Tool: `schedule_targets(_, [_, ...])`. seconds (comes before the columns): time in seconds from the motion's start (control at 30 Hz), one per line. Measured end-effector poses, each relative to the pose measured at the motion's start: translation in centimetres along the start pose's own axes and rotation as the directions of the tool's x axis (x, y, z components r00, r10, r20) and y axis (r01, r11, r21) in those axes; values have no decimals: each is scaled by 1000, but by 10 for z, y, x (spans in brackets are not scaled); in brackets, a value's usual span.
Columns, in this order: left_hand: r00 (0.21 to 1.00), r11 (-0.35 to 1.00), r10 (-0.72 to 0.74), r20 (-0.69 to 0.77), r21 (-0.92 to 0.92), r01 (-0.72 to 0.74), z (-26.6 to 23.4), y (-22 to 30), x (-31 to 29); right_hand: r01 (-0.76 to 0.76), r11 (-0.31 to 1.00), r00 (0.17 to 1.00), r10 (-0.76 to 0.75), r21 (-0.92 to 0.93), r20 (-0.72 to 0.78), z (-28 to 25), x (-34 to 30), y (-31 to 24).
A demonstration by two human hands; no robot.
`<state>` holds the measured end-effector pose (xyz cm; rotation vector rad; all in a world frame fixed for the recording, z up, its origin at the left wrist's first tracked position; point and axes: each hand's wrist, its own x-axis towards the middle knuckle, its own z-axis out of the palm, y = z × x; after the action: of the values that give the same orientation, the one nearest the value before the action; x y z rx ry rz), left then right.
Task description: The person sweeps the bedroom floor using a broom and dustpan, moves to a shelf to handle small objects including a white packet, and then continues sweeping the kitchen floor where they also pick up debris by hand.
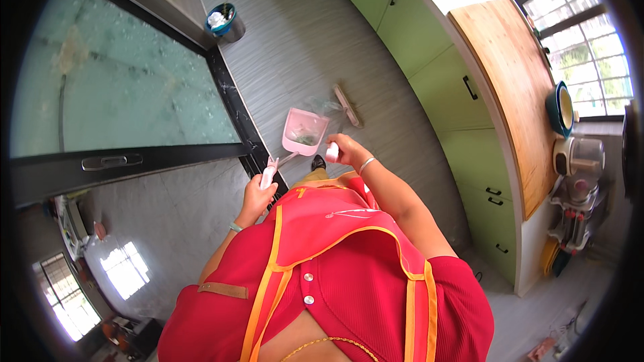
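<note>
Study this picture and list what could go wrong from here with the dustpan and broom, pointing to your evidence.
1. Loose greenish debris lies in the pink dustpan, whose handle the left hand grips; tilting it might spill some.
2. What looks like clear plastic lies between the dustpan and the broom head; it could slide aside if swept.
3. The black shoe is close to the dustpan, so a step might knock it.

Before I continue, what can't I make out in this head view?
Debris in the pink dustpan: head view, too small and blurred to identify.
Near end of the dustpan handle: head view, covered by the left hand.
Other foot: head view, likely behind the red apron; only one shoe shows.
Contents of the waste bin: head view, too small.
</note>
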<state>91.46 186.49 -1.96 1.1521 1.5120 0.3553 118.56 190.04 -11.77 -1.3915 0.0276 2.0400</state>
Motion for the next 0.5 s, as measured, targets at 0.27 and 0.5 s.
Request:
schedule_targets(0.27, [975,997,45,-217,-48,-56,-27,-28,-28,-140,913,967,44,382,249,-58,-52,2])
schedule_targets(0.5, [939,978,59,-340,-166,-122,-30,-48,-43,-10,815,991,-68,579,114,-141,-173,64])
